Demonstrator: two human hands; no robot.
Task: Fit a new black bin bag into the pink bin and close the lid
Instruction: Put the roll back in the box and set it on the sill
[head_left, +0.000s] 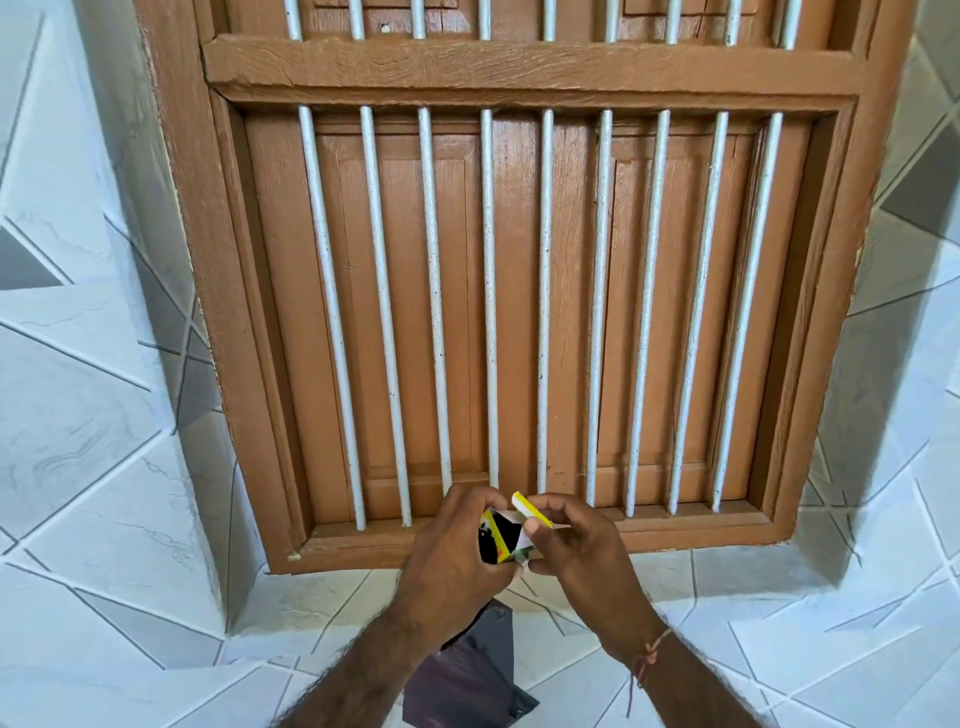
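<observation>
Black plastic, a bin bag (467, 670), is hanging beneath my wrists while my left hand (447, 558) is gripping the yellow carton (501, 535) and my right hand (576, 545) is pinching its flap (530, 508) open; beyond, a barred wooden window (519, 312). Pink bin unseen.

Much of the small yellow box (501, 535) is covered by the left hand (452, 561) and right hand (576, 556). The black bag (467, 675) (hanging below) is partly hidden by the left arm and cut off at the bottom edge.
</observation>
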